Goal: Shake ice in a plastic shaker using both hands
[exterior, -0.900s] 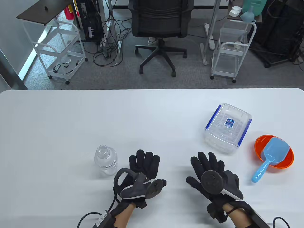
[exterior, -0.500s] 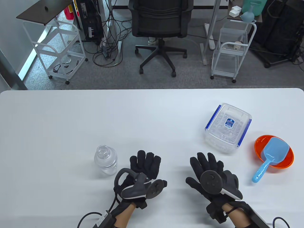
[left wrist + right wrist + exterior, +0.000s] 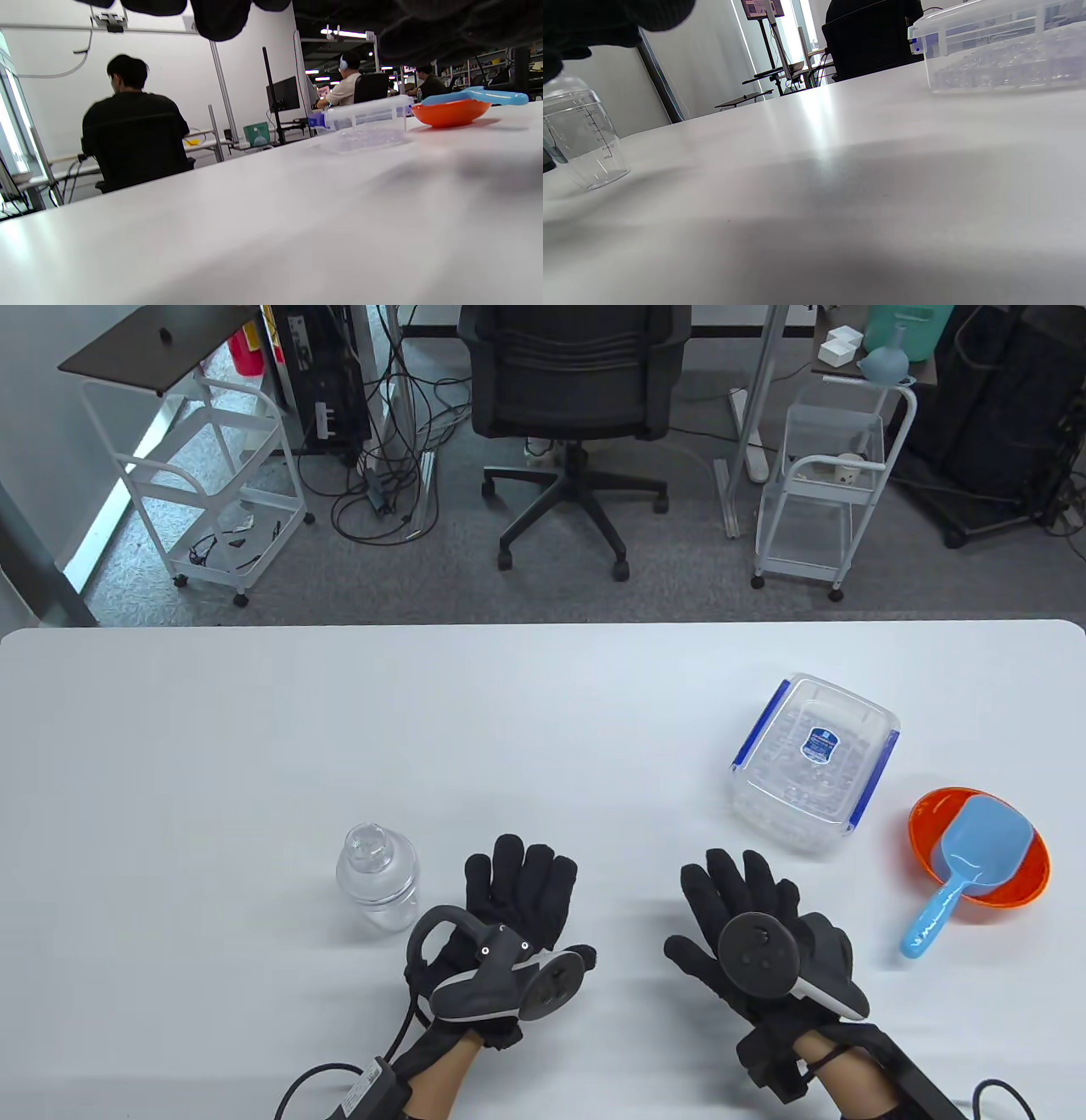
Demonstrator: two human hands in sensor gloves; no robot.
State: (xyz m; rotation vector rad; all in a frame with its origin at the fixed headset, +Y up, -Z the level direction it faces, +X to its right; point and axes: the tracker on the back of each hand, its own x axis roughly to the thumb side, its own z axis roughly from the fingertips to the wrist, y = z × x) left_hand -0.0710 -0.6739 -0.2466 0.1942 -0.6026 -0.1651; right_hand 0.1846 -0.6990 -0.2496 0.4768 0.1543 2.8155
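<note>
Lidded ice box (image 3: 814, 759) beside orange bowl (image 3: 1018, 891), blue scoop (image 3: 967, 865).

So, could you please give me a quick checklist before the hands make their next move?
1. Clear plastic shaker upright, lid on: ok.
2. Ice inside shaker: not ok, looks empty.
3. Left hand free, beside shaker: ok.
4. Right hand free: ok.
5. Clear lidded ice container open: not ok, lid on.
6. Blue plastic scoop in orange bowl, available: ok.
</note>
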